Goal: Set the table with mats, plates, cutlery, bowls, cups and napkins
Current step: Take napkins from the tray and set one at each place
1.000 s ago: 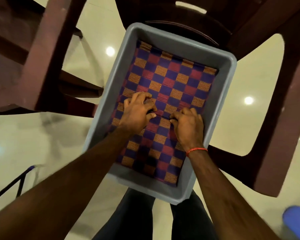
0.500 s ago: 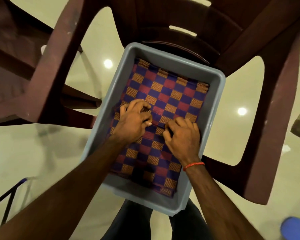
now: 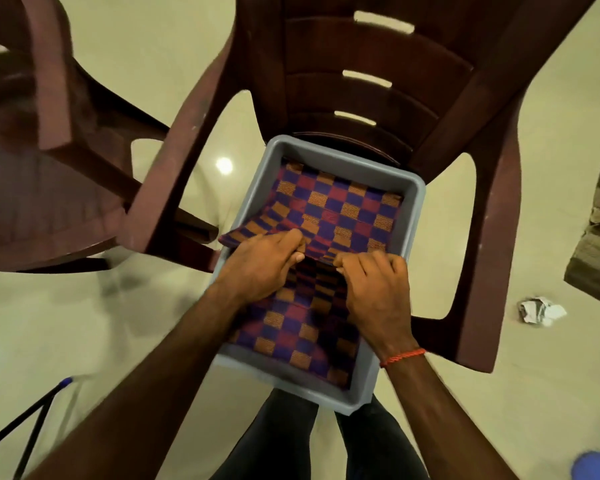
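Brown plastic chair point(image 3: 361, 81) fills upper centre. Grey tub point(image 3: 414, 209) on seat, frame centre. Checkered mats point(image 3: 291, 334) stacked inside, nearly wall to wall. Top mat point(image 3: 343, 216) raised at near edge, left corner overhanging tub's left rim. Left hand point(image 3: 260, 265) and right hand point(image 3: 374, 289) pinch that edge. Bare floor point(image 3: 84, 341) either side; crumpled paper point(image 3: 541, 311) at right.

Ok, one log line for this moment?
phase: mat pickup | left hand: pinches top checkered mat | right hand: same | grey tub: on brown chair
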The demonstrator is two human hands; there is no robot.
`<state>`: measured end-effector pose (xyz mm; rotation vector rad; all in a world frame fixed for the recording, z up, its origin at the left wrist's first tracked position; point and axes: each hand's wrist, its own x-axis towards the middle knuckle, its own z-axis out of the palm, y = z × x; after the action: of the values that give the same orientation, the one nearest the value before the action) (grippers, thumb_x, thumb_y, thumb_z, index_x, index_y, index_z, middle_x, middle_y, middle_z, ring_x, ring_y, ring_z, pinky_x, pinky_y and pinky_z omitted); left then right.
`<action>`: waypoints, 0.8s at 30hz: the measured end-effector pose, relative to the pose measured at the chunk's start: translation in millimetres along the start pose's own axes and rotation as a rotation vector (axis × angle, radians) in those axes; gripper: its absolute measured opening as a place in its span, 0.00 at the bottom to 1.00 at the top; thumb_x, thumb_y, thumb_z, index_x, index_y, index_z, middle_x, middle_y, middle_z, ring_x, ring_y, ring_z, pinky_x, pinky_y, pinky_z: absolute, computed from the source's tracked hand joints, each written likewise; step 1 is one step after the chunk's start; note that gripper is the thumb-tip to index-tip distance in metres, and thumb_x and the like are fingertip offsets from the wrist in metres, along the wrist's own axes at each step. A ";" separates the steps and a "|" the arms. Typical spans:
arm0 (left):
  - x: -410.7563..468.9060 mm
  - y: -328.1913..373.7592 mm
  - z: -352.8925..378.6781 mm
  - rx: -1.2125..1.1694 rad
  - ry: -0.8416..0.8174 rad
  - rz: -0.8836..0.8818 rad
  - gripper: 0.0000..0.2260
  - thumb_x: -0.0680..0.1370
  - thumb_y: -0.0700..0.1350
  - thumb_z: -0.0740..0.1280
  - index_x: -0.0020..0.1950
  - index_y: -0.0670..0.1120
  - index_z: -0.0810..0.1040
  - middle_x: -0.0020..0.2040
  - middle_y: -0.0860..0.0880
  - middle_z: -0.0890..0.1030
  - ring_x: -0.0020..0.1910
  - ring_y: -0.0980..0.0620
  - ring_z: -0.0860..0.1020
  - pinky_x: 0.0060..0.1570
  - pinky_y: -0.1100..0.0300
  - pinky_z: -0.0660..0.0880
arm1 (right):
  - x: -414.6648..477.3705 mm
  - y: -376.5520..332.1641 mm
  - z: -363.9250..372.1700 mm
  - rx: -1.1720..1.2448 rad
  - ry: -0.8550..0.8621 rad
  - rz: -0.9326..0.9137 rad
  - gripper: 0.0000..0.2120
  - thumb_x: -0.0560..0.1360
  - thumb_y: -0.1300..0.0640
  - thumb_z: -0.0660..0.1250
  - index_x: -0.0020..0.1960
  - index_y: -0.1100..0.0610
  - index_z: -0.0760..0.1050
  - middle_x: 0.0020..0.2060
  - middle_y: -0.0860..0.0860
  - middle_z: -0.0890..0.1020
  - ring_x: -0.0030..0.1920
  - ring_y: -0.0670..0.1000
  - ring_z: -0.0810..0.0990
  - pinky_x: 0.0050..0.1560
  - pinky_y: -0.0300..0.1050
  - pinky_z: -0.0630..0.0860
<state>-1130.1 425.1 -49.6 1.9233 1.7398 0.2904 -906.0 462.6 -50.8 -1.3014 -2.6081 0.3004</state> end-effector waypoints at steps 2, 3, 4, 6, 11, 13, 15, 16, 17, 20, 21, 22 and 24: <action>-8.2 12.2 -23.0 0.032 0.003 -0.006 0.05 0.84 0.49 0.59 0.53 0.49 0.68 0.47 0.48 0.80 0.42 0.43 0.78 0.38 0.54 0.68 | 4.9 -6.2 -23.8 0.008 0.018 -0.028 0.08 0.84 0.54 0.60 0.53 0.52 0.78 0.43 0.49 0.81 0.46 0.55 0.76 0.52 0.51 0.66; -12.3 19.7 -36.1 0.047 0.003 -0.010 0.05 0.84 0.50 0.59 0.53 0.49 0.68 0.48 0.49 0.80 0.43 0.44 0.79 0.38 0.54 0.68 | 8.2 -10.2 -37.0 0.019 0.035 -0.035 0.08 0.83 0.54 0.60 0.53 0.52 0.78 0.43 0.49 0.81 0.46 0.55 0.76 0.53 0.51 0.66; -15.3 26.6 -48.0 0.061 0.013 -0.011 0.06 0.84 0.51 0.60 0.54 0.49 0.69 0.49 0.50 0.80 0.43 0.45 0.79 0.38 0.54 0.69 | 11.9 -13.0 -48.5 0.035 0.047 -0.045 0.07 0.83 0.55 0.61 0.52 0.51 0.78 0.43 0.49 0.81 0.47 0.55 0.76 0.54 0.51 0.66; -21.5 40.8 -70.8 0.073 0.037 -0.006 0.09 0.83 0.54 0.63 0.56 0.49 0.72 0.50 0.51 0.82 0.44 0.47 0.80 0.39 0.54 0.73 | 18.3 -17.5 -73.7 0.068 0.055 -0.092 0.05 0.81 0.56 0.62 0.52 0.51 0.78 0.43 0.48 0.81 0.48 0.55 0.76 0.56 0.52 0.66; -35.2 79.8 -108.5 0.026 -0.048 0.058 0.14 0.80 0.54 0.69 0.64 0.52 0.79 0.54 0.50 0.84 0.50 0.48 0.82 0.46 0.53 0.79 | 22.4 -31.0 -140.2 0.108 0.008 -0.176 0.12 0.78 0.53 0.55 0.51 0.50 0.78 0.43 0.46 0.80 0.49 0.54 0.77 0.59 0.53 0.64; -35.7 94.2 -123.6 0.027 -0.080 0.053 0.12 0.80 0.52 0.68 0.61 0.51 0.82 0.49 0.49 0.85 0.46 0.48 0.81 0.43 0.53 0.78 | 20.1 -33.5 -166.2 0.106 0.048 -0.185 0.13 0.78 0.54 0.56 0.51 0.49 0.79 0.42 0.46 0.81 0.49 0.53 0.78 0.61 0.53 0.63; -32.4 110.6 -142.0 0.020 -0.102 0.053 0.10 0.81 0.51 0.67 0.57 0.48 0.83 0.45 0.48 0.83 0.42 0.48 0.79 0.41 0.54 0.74 | 19.7 -31.9 -190.3 0.102 0.104 -0.171 0.10 0.79 0.54 0.59 0.50 0.49 0.80 0.43 0.45 0.81 0.50 0.53 0.78 0.61 0.52 0.62; -30.5 122.6 -154.4 0.007 -0.099 0.072 0.10 0.82 0.50 0.67 0.56 0.46 0.83 0.44 0.47 0.83 0.42 0.48 0.79 0.41 0.54 0.73 | 19.1 -30.3 -205.0 0.081 0.140 -0.156 0.09 0.79 0.54 0.61 0.51 0.48 0.80 0.45 0.45 0.81 0.52 0.53 0.78 0.61 0.51 0.62; -28.7 133.9 -164.2 -0.012 -0.096 0.091 0.10 0.82 0.49 0.66 0.55 0.45 0.83 0.46 0.47 0.83 0.44 0.47 0.79 0.43 0.53 0.74 | 17.6 -28.2 -216.6 0.059 0.168 -0.128 0.08 0.79 0.54 0.63 0.54 0.48 0.79 0.49 0.46 0.81 0.55 0.53 0.78 0.61 0.52 0.63; -18.9 164.9 -193.4 -0.077 -0.111 0.141 0.12 0.82 0.47 0.67 0.61 0.43 0.83 0.64 0.47 0.81 0.60 0.48 0.79 0.58 0.57 0.75 | 7.5 -16.5 -238.8 0.056 0.223 0.039 0.16 0.76 0.55 0.69 0.64 0.50 0.75 0.62 0.50 0.77 0.65 0.55 0.73 0.64 0.53 0.66; -16.5 174.6 -203.2 -0.097 -0.130 0.153 0.13 0.82 0.46 0.67 0.63 0.43 0.83 0.67 0.49 0.80 0.63 0.50 0.77 0.61 0.58 0.73 | 0.8 -14.7 -243.9 0.078 0.228 0.110 0.20 0.76 0.54 0.71 0.66 0.50 0.73 0.66 0.51 0.75 0.68 0.55 0.71 0.66 0.54 0.67; -14.8 181.9 -209.9 -0.121 -0.146 0.159 0.13 0.83 0.46 0.66 0.64 0.44 0.82 0.67 0.50 0.80 0.63 0.52 0.78 0.62 0.57 0.74 | -5.9 -12.9 -245.0 0.108 0.232 0.179 0.23 0.75 0.54 0.72 0.68 0.50 0.72 0.68 0.52 0.72 0.70 0.56 0.68 0.68 0.54 0.67; -10.2 197.1 -222.2 -0.195 -0.141 0.190 0.12 0.82 0.45 0.67 0.65 0.46 0.82 0.62 0.52 0.83 0.59 0.56 0.80 0.61 0.54 0.78 | -21.0 -9.3 -246.5 0.213 0.253 0.324 0.28 0.74 0.53 0.74 0.71 0.51 0.69 0.71 0.54 0.69 0.72 0.55 0.65 0.69 0.50 0.65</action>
<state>-1071.4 460.8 239.5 1.9187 1.3880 0.3688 -832.5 461.7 185.6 -1.5664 -2.0938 0.4218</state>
